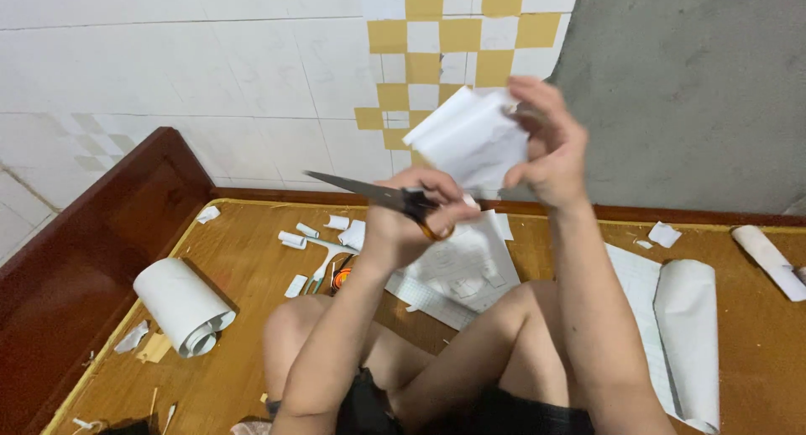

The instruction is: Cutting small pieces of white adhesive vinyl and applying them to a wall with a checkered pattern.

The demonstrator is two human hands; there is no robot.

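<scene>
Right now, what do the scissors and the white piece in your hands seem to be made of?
The scissors: blades look like dull grey metal, handles dark and orange, likely plastic. The white piece: thin matte paper or film, judging by its folds and curled edge; which one is unclear.

No packages, signs or screens in view, no printed labels either, only plain white paper rolls, a white sheet with a faint grid and small white paper scraps on the wooden bed platform

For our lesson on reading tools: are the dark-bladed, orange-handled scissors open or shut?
Shut, it seems. The dark-bladed, orange-handled scissors, held in the left hand, show one closed point aimed left; no second blade spreads apart.
</scene>
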